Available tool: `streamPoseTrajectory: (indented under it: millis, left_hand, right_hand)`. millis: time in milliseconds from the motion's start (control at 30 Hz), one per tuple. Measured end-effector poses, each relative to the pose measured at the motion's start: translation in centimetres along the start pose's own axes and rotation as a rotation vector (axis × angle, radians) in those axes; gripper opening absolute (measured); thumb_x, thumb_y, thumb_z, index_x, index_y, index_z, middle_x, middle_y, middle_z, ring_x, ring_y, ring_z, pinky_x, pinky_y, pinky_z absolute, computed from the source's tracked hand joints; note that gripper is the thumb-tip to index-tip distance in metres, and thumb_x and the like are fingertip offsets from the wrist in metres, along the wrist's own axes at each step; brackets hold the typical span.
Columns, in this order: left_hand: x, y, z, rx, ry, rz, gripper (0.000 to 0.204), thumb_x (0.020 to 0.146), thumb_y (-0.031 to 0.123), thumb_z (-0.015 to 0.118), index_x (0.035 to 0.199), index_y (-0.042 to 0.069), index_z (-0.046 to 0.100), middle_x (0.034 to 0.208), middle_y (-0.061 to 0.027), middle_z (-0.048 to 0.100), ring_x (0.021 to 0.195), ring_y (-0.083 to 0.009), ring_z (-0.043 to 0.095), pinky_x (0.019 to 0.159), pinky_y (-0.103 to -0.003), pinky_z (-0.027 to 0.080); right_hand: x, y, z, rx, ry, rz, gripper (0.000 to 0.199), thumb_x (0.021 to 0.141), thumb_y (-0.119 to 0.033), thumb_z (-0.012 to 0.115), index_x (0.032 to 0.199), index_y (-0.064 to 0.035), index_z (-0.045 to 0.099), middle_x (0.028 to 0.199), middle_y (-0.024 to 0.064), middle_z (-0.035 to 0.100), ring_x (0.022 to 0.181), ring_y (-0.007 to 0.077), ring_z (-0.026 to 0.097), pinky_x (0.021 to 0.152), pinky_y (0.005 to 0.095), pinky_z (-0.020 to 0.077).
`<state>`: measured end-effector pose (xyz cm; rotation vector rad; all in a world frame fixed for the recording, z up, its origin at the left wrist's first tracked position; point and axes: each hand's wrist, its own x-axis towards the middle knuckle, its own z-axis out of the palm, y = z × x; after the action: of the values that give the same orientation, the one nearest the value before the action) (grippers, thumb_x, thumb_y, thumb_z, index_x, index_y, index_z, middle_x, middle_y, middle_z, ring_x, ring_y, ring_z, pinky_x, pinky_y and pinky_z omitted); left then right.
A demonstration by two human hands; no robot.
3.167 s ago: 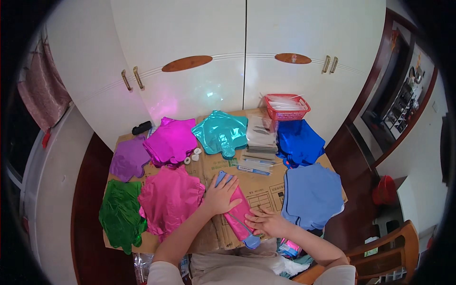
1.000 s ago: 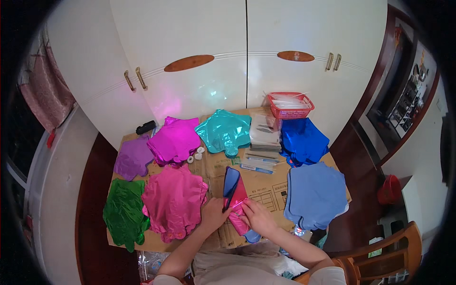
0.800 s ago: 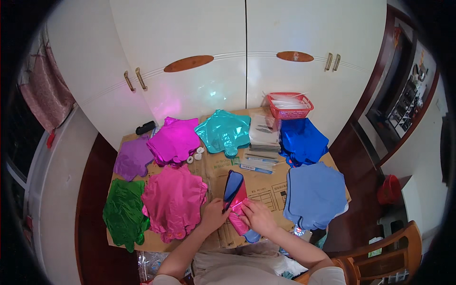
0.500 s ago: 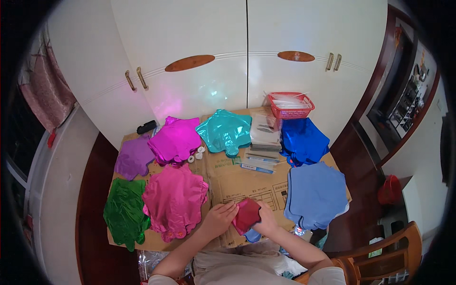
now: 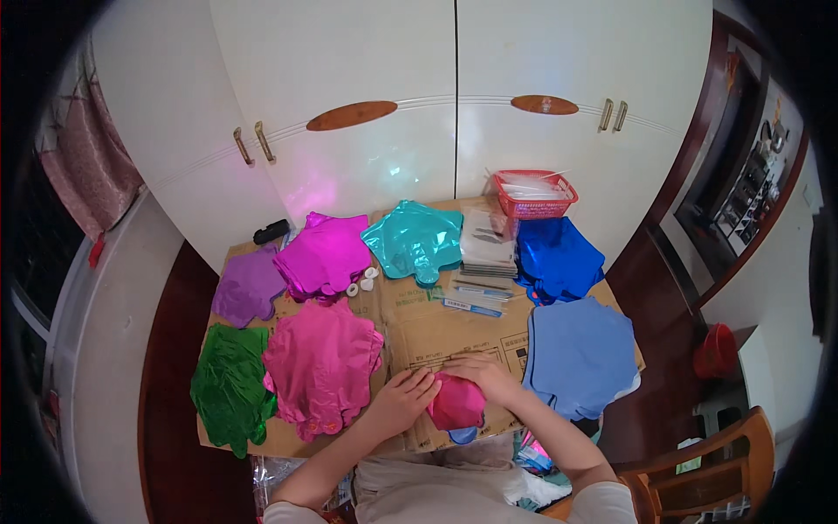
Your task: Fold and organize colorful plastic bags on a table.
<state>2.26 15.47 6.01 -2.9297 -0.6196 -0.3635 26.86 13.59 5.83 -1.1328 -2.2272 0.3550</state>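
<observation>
A small folded pink-red foil balloon point(image 5: 457, 403) lies at the table's near edge. Its blue rounded end point(image 5: 463, 434) pokes out on my side. My left hand point(image 5: 403, 403) is closed on its left edge, fingertips on the foil and thumb hidden. Across its far edge my right hand point(image 5: 487, 377) lies flat, fingers stretched to the left. Stacks of flat foil balloons surround this spot: pink point(image 5: 323, 367) at left, pale blue point(image 5: 582, 358) at right, teal point(image 5: 415, 242) at the back.
Green point(image 5: 231, 389), purple point(image 5: 249, 284), magenta point(image 5: 325, 253) and dark blue point(image 5: 560, 258) stacks fill the sides. Clear packets point(image 5: 476, 299), flat bags point(image 5: 489, 243), a red basket point(image 5: 534, 210) and white rolls point(image 5: 362, 284) stand farther back. A wooden chair point(image 5: 733, 463) is at right.
My right hand has shifted from the foil's right side onto its far edge, fingers now extended. The foil's upper face has turned from dark red to brighter pink. My left hand has barely moved.
</observation>
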Motion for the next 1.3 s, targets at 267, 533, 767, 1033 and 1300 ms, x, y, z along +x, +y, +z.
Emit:
streamPoseTrajectory:
  millis: [267, 533, 767, 1033, 1300]
  left_hand:
    - [-0.3, -0.1, -1.0, -0.037, -0.018, 0.001, 0.047, 0.080, 0.016, 0.058, 0.126, 0.010, 0.055, 0.129, -0.0059, 0.055, 0.128, -0.0251, 0.043, 0.105, -0.043, 0.032]
    - [-0.7, 0.1, -0.9, -0.031, -0.043, 0.003, 0.047, 0.080, 0.020, 0.059, 0.126, 0.008, 0.055, 0.132, -0.0091, 0.052, 0.130, -0.0280, 0.039, 0.108, -0.048, 0.029]
    - [-0.7, 0.2, -1.1, -0.059, -0.053, 0.001, 0.053, 0.080, 0.031, 0.060, 0.127, 0.007, 0.054, 0.133, -0.0121, 0.051, 0.131, -0.0291, 0.039, 0.108, -0.049, 0.028]
    - [-3.0, 4.6, -2.3, -0.119, -0.052, 0.062, 0.057, 0.081, 0.036, 0.058, 0.126, 0.001, 0.052, 0.130, -0.0166, 0.052, 0.127, -0.0286, 0.044, 0.107, -0.044, 0.032]
    - [-4.7, 7.7, -1.2, -0.284, 0.285, -0.026, 0.034, 0.082, 0.017, 0.058, 0.110, 0.001, 0.064, 0.105, -0.0101, 0.067, 0.093, -0.0237, 0.065, 0.081, -0.032, 0.052]
  right_hand:
    - [-1.1, 1.1, 1.2, -0.220, -0.038, -0.146, 0.037, 0.078, -0.014, 0.055, 0.113, -0.0109, 0.065, 0.121, 0.0025, 0.062, 0.115, 0.0187, 0.056, 0.097, 0.0337, 0.0447]
    - [-2.0, -1.0, -1.1, -0.398, -0.252, -0.170, 0.057, 0.076, -0.025, 0.061, 0.129, -0.0067, 0.052, 0.137, 0.0076, 0.050, 0.131, 0.0238, 0.041, 0.111, 0.0376, 0.0311]
    - [-5.0, -2.7, -1.1, -0.299, -0.360, -0.174, 0.073, 0.074, -0.031, 0.063, 0.137, -0.0033, 0.041, 0.143, 0.0134, 0.041, 0.134, 0.0268, 0.037, 0.112, 0.0416, 0.0269]
    - [-7.4, -4.9, 0.0, -0.407, -0.288, -0.196, 0.062, 0.075, -0.021, 0.058, 0.134, -0.0021, 0.046, 0.141, 0.0132, 0.044, 0.130, 0.0246, 0.042, 0.109, 0.0387, 0.0331]
    - [-7.9, -6.2, -0.9, -0.057, -0.140, -0.123, 0.043, 0.075, -0.012, 0.062, 0.118, -0.0093, 0.061, 0.114, 0.0077, 0.064, 0.103, 0.0208, 0.062, 0.087, 0.0348, 0.0499]
